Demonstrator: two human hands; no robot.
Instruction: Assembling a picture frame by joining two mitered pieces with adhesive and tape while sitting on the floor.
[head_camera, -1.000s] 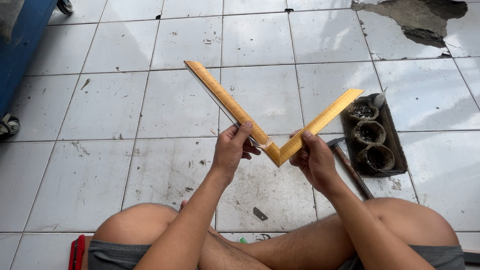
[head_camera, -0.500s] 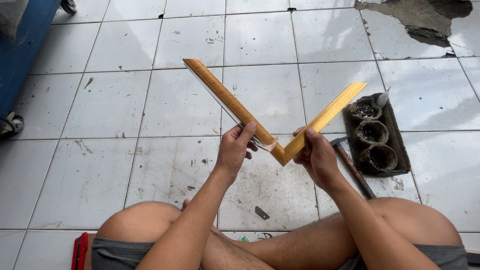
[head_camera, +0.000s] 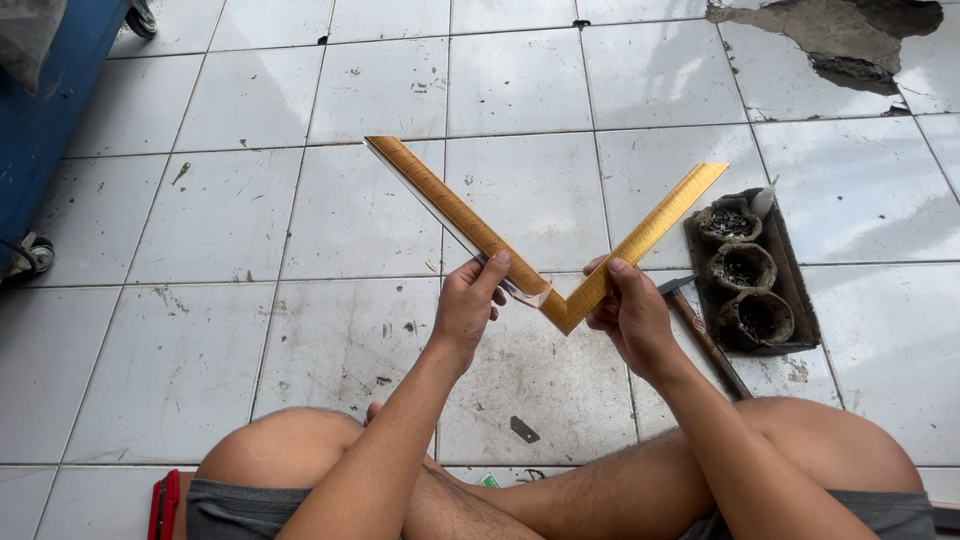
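Now | left hand (head_camera: 470, 305) grips long strip (head_camera: 450, 215) | right hand (head_camera: 628, 312) grips short strip (head_camera: 645, 235) | joined between hands

**What the view withholds**

The left hand (head_camera: 468, 305) and right hand (head_camera: 627, 310) cover the gold frame corner (head_camera: 560, 300) where they grip it, so the wood under their fingers is out of sight. Right of the right hand, a hammer (head_camera: 705, 340) shows only its head and part of its handle; the rest runs behind the right knee. Beyond it, the contents of the three dark cups in the tray (head_camera: 790, 290) are too murky to tell. Far left of the left hand, the blue cart (head_camera: 40, 120) is cut by the picture's edge.
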